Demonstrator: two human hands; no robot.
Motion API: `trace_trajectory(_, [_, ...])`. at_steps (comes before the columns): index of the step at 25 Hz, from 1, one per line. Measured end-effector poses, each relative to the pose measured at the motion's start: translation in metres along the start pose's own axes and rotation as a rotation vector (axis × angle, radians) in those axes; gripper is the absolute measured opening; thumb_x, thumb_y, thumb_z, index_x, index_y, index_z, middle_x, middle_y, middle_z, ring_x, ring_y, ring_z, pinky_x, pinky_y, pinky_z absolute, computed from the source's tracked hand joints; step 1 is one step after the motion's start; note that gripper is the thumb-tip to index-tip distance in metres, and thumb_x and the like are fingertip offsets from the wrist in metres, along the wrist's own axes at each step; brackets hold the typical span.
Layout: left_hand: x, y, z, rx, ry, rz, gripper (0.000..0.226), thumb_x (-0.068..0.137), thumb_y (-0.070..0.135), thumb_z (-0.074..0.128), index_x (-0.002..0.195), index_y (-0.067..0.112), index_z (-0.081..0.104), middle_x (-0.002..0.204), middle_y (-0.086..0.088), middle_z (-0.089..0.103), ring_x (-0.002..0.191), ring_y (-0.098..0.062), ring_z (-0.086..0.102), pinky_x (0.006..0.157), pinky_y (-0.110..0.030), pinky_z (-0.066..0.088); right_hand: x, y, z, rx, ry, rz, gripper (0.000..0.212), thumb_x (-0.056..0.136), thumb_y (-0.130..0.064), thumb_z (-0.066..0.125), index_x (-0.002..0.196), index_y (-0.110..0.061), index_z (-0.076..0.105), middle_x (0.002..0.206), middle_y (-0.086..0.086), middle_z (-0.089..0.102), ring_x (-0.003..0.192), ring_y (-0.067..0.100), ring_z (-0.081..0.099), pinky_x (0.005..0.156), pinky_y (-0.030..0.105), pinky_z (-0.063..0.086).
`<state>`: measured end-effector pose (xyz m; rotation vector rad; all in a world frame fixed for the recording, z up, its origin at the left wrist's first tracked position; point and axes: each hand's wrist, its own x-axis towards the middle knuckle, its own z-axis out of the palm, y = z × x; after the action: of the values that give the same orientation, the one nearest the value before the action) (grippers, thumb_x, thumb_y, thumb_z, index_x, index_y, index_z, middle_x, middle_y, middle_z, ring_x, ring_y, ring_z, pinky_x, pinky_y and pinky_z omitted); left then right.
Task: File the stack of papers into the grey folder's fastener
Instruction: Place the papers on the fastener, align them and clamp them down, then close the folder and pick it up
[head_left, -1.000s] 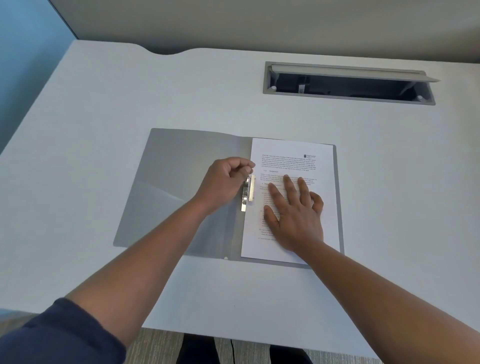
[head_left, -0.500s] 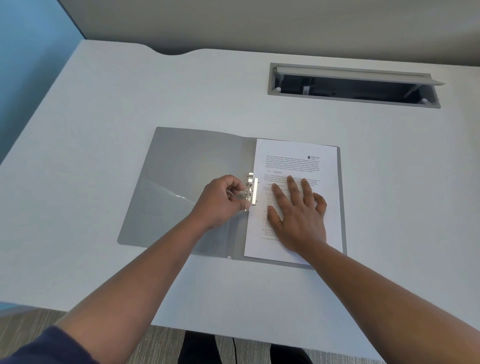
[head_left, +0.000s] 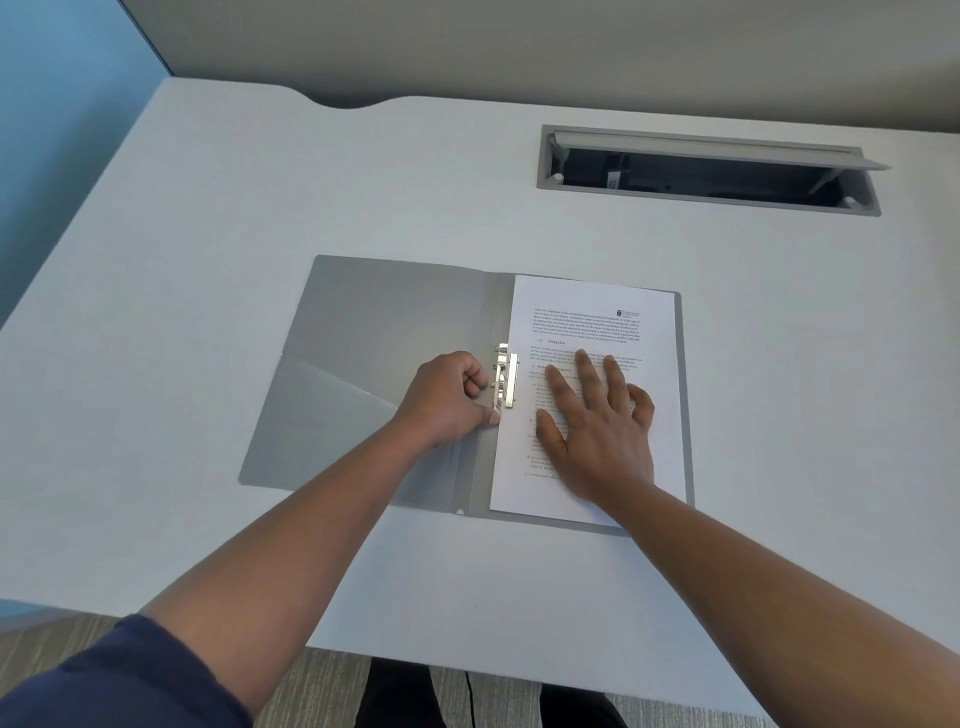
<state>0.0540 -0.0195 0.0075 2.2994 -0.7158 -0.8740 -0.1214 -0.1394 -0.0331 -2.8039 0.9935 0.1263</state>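
Grey folder (head_left: 374, 374) lying open on a white desk (head_left: 208, 218); stack of papers (head_left: 597, 322) on its right half, against the spine; right hand (head_left: 597, 431) flat on the papers, fingers spread, gripping nothing; left hand (head_left: 449, 397) at the spine, fingers curled, thumb tip touching the metal fastener (head_left: 505, 375); open cable tray (head_left: 711, 171) beyond the folder.

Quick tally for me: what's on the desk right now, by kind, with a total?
Folder: 1, grey, lying open
Paper stack: 1, on the folder's right half
Fastener: 1, metal, at the spine
Hands: 2, left hand at the fastener, right hand flat on the papers
Total: 5
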Motion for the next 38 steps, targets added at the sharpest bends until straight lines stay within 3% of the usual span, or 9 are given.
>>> trace_trajectory(7, [0.001,-0.005,-0.006,-0.054,-0.061,0.015,0.043,0.066,0.016,0.094,0.1,0.017,0.068,0.091,0.003,0.065,0.071,-0.012,0.059,0.082,-0.034,0.057,0.0,-0.001,-0.001,0.002,0.003,0.001,0.062,0.097,-0.062,0.019,0.155,-0.038,0.02,0.167,0.001,0.011,0.152,0.031,0.001,0.117,0.051,0.008])
trace_trajectory(13, [-0.003,-0.011,-0.005,-0.117,-0.074,0.059,0.039,0.073,0.015,0.09,0.105,0.017,0.068,0.093,0.003,0.063,0.071,-0.009,0.056,0.075,-0.022,0.053,0.001,0.001,-0.001,0.023,-0.013,-0.004,0.062,0.097,-0.062,0.019,0.155,-0.039,0.02,0.167,0.0,0.01,0.153,0.03,-0.001,0.117,0.051,0.007])
trace_trajectory(17, [-0.012,-0.02,-0.005,-0.193,-0.117,0.115,0.031,0.084,0.001,0.075,0.112,0.013,0.066,0.1,0.003,0.065,0.081,-0.009,0.061,0.078,-0.015,0.052,0.006,0.004,-0.011,0.131,-0.076,0.02,0.061,0.094,-0.061,0.031,0.151,-0.041,0.028,0.167,-0.002,0.013,0.152,0.026,0.002,0.116,0.052,0.005])
trace_trajectory(19, [-0.015,-0.022,-0.009,-0.213,-0.058,0.143,0.028,0.088,0.002,0.07,0.112,0.014,0.067,0.104,0.005,0.068,0.084,-0.006,0.063,0.077,-0.009,0.05,0.006,-0.002,-0.021,0.053,-0.053,-0.008,0.059,0.095,-0.058,0.037,0.149,-0.036,0.035,0.165,0.0,0.02,0.152,0.028,0.009,0.115,0.053,0.006])
trace_trajectory(21, [-0.017,-0.026,-0.02,-0.201,0.104,0.141,0.022,0.089,0.008,0.071,0.109,0.018,0.069,0.106,0.005,0.068,0.085,-0.005,0.064,0.08,-0.014,0.051,0.004,-0.02,-0.031,-0.011,0.013,-0.136,0.056,0.096,-0.053,0.041,0.146,-0.029,0.041,0.162,0.002,0.028,0.15,0.027,0.017,0.112,0.053,0.008])
trace_trajectory(24, [-0.012,-0.046,-0.047,-0.107,0.313,0.048,0.022,0.087,0.017,0.075,0.107,0.02,0.069,0.115,0.003,0.064,0.1,-0.014,0.062,0.093,-0.028,0.049,0.004,-0.05,-0.036,0.048,0.019,-0.259,0.053,0.098,-0.047,0.042,0.146,-0.024,0.042,0.161,-0.002,0.031,0.149,0.022,0.021,0.11,0.049,0.016])
trace_trajectory(30, [-0.009,-0.08,-0.097,0.186,0.322,-0.295,0.056,0.083,0.042,0.074,0.133,0.027,0.052,0.145,-0.002,0.04,0.133,-0.031,0.041,0.101,-0.046,0.04,0.014,-0.065,-0.027,0.026,-0.065,-0.265,0.05,0.103,-0.038,0.032,0.149,-0.018,0.037,0.164,-0.001,0.025,0.15,0.018,0.021,0.112,0.045,0.02])
trace_trajectory(34, [-0.005,-0.088,-0.114,0.171,0.296,-0.377,0.077,0.082,0.045,0.072,0.145,0.023,0.033,0.142,-0.009,0.039,0.134,-0.035,0.036,0.095,-0.044,0.039,0.014,-0.067,-0.023,0.078,-0.104,-0.226,0.052,0.103,-0.036,0.035,0.152,-0.02,0.034,0.166,-0.005,0.019,0.151,0.015,0.017,0.109,0.043,0.03])
trace_trajectory(38, [0.003,-0.097,-0.14,0.073,0.346,-0.359,0.057,0.081,0.037,0.07,0.131,0.017,0.05,0.124,-0.01,0.058,0.118,-0.035,0.055,0.094,-0.041,0.047,0.012,-0.066,-0.019,0.093,-0.102,-0.214,0.054,0.103,-0.036,0.037,0.154,-0.021,0.03,0.166,-0.007,0.016,0.152,0.013,0.014,0.11,0.042,0.029])
